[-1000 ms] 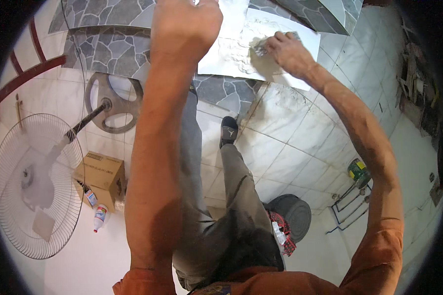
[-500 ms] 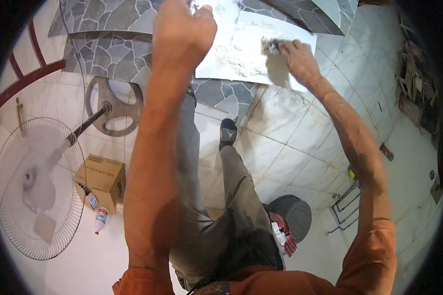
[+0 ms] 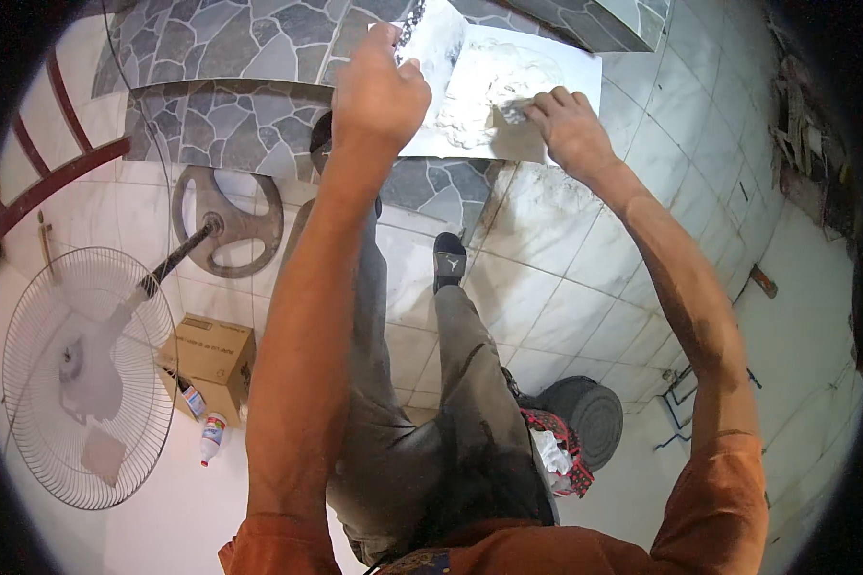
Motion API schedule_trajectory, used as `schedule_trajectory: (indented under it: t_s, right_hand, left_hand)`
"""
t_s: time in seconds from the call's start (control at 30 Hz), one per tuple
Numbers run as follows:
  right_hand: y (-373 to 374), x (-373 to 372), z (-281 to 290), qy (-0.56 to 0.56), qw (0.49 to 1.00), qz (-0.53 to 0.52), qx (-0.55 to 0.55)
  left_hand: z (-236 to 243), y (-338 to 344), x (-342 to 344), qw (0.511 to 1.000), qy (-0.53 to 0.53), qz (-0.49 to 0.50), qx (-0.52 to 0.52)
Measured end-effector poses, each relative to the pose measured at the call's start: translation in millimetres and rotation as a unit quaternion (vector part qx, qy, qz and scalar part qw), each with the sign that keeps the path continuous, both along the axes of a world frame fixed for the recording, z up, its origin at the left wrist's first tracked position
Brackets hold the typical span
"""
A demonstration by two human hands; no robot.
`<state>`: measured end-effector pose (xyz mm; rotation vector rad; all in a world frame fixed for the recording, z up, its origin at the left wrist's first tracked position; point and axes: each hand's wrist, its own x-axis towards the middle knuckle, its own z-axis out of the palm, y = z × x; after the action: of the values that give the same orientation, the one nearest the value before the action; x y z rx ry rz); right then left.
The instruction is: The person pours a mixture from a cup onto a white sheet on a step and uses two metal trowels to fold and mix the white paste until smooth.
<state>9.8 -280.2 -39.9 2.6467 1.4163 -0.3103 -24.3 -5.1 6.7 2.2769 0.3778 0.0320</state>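
A white sheet (image 3: 577,79) lies over the stone-patterned steps, smeared with thick whitish paste (image 3: 470,103). My left hand (image 3: 384,91) is closed at the left of the sheet, beside a tilted white flat piece (image 3: 438,48) with a black-speckled edge. Its fingertips are partly hidden, so what it grips is unclear. With bent fingers, my right hand (image 3: 573,132) pinches a small silvery-grey piece (image 3: 514,113) whose kind I cannot make out. That piece touches the paste near the middle of the sheet.
A standing fan (image 3: 86,374) with a round base (image 3: 228,220) lies at the left. Near it are a cardboard box (image 3: 211,356) and a white bottle (image 3: 213,438). Stone-patterned steps (image 3: 221,125) run across the front. A dark round stool (image 3: 585,422) stands behind my leg.
My right hand has moved left and slightly down, drawing the grey piece across the paste. My left hand has shifted right and down, and the tilted white piece shows more.
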Motion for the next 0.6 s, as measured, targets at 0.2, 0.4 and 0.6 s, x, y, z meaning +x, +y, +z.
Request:
schedule_trajectory:
  t_s: [0.2, 0.4, 0.6]
  right_hand:
    - [10, 0, -15, -0.008, 0.999, -0.039, -0.024]
    - [8, 11, 11, 0.031, 0.992, -0.121, 0.029]
    - [-11, 2, 15, 0.377, 0.675, -0.568, 0.281]
  left_hand:
    - [6, -18, 3, 0.999, 0.013, -0.026, 0.015]
    - [2, -21, 2, 0.998, -0.013, -0.054, -0.006]
    - [11, -53, -2, 0.992, -0.035, -0.115, -0.025]
